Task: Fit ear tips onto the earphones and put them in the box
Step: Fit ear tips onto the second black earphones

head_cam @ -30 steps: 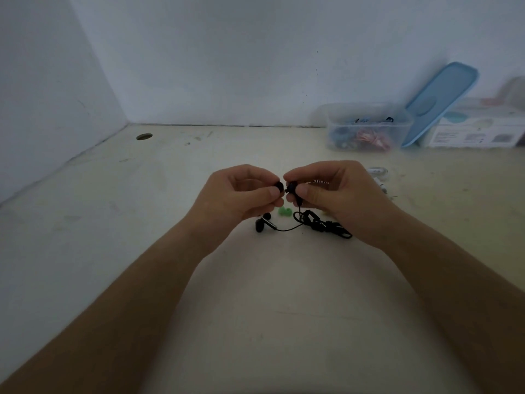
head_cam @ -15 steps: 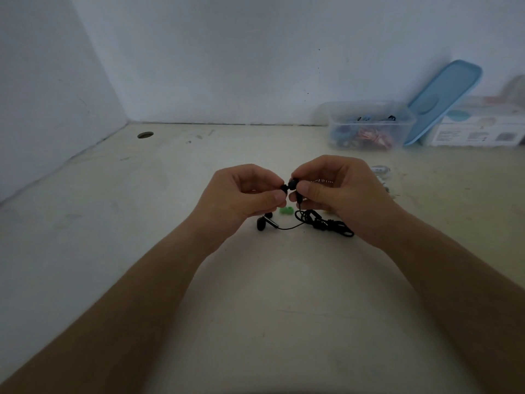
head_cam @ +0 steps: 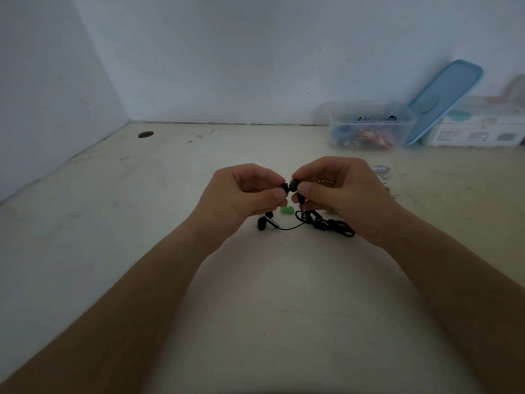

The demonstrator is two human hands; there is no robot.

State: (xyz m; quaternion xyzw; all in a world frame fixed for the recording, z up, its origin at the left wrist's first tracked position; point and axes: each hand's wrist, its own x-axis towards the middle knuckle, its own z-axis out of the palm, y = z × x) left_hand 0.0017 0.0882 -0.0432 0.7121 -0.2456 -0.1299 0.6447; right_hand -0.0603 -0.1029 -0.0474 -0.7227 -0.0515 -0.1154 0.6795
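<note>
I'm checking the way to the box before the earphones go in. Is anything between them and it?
Nothing visible. The left hand pinches an ear tip, the right hand holds the earphones; the box stands open behind and right of them, its lid leaning beside it, with only table between.

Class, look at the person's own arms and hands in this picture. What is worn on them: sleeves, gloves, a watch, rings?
Nothing worn shows. The left hand and right hand are ungloved. No ring shows on the fingers in view, and the thumbnails look short and plain. The left forearm and right forearm are bare to the picture's edge: no sleeve, watch or band.
</note>
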